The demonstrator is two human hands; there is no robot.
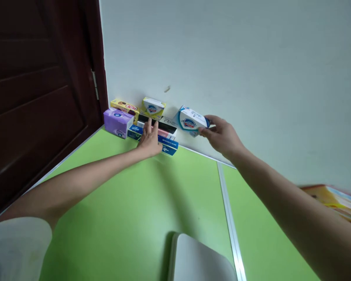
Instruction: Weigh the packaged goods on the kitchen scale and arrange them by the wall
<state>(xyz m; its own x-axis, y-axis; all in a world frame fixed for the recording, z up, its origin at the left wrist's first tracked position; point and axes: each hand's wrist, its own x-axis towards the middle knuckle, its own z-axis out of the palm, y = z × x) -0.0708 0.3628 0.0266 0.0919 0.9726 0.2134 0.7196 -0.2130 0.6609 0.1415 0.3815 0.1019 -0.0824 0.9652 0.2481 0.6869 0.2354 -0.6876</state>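
Observation:
My right hand (222,134) grips the right end of a white and blue soap box (190,119), thumb in front, holding it tilted by the wall. My left hand (149,141) rests with fingers apart on a blue toothpaste box (170,145) and reaches over the boxes behind it. Behind the toothpaste box lie a pink and white box (166,134) and a black box (166,125). A yellow and white soap box (153,107) stands on top at the back. To the left are a purple tissue pack (118,123) and a yellow box (124,106).
The boxes sit in the corner between a white wall (236,58) and a dark red door (32,97), on a green tabletop (128,214). A metal strip (229,218) crosses it. Near me are a white lid-like object (201,261) and a translucent tub (17,246). A colourful package (333,199) lies right.

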